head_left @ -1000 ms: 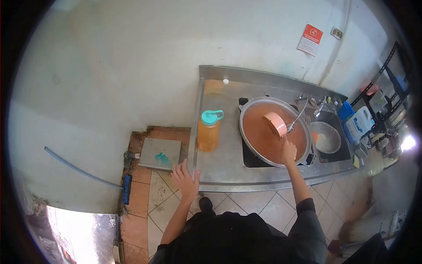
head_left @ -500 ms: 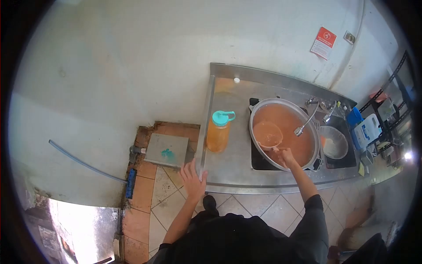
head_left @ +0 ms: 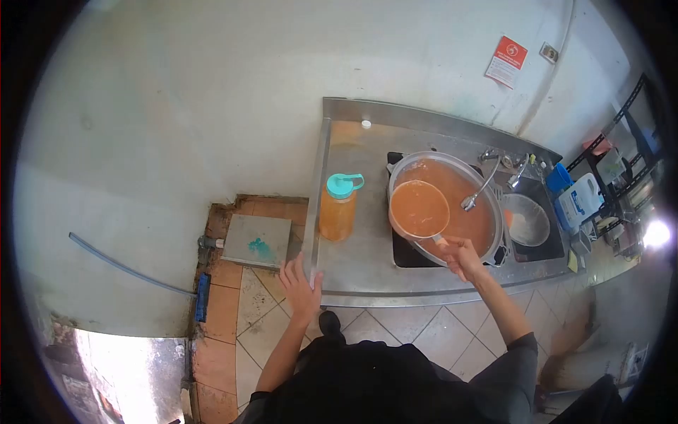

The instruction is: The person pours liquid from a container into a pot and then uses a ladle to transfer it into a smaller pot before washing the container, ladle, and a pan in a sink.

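Note:
My right hand (head_left: 462,258) is closed around the handle of a round dipper (head_left: 419,209) full of orange-brown liquid. The dipper is raised over the left side of a large metal basin (head_left: 500,233) that holds the same cloudy liquid. My left hand (head_left: 301,288) has its fingers spread at the left front corner of the steel counter (head_left: 360,272) and holds nothing. Beyond it on the counter stands a clear jug (head_left: 337,218) of amber liquid with a turquoise lid (head_left: 344,186).
A faucet (head_left: 469,203) arches over the basin. Right of it, a sink (head_left: 547,251) holds a strainer-like bowl (head_left: 526,220). A white jug (head_left: 580,201) and a blue container (head_left: 558,177) stand farther right. A metal box (head_left: 256,240) sits on the floor at left.
My right hand has lifted the dipper up out of the liquid, and it now shows larger and full. My left hand stays at the counter's corner. The view has shifted slightly.

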`<state>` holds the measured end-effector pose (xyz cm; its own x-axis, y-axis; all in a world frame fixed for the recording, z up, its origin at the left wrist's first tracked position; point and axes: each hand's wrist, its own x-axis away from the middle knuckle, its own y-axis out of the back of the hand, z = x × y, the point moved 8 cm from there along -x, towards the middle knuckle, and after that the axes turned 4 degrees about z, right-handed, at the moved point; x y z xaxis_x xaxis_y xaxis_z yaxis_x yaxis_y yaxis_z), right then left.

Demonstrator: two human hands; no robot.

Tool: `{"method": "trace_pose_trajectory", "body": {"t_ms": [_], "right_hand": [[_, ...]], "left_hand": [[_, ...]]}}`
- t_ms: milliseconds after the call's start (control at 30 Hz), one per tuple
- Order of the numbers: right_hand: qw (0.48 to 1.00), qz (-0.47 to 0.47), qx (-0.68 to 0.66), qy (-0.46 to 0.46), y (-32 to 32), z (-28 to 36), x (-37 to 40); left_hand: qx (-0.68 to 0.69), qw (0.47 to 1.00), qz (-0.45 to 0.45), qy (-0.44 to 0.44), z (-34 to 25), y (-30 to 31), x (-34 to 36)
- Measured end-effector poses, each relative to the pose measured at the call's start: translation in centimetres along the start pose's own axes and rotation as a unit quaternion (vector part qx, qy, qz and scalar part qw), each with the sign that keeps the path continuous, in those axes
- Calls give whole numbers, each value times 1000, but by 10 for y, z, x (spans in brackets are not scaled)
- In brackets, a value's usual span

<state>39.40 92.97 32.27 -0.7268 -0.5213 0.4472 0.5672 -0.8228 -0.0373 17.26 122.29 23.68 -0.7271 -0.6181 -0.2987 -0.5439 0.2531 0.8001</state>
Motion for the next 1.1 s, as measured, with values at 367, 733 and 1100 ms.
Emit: {"method": "trace_pose_trajectory", "body": {"t_ms": [367,733,1100], "right_hand": [[993,68,-63,-79,-66,-67,34],[957,138,-228,-114,-104,-102,27],[826,262,-487,-112,-110,-80,31]], "left_hand": [[3,1000,0,13,1,0,2],[1,1000,11,23,3,-1,2],[20,1000,1,18,1,2,2]]}}
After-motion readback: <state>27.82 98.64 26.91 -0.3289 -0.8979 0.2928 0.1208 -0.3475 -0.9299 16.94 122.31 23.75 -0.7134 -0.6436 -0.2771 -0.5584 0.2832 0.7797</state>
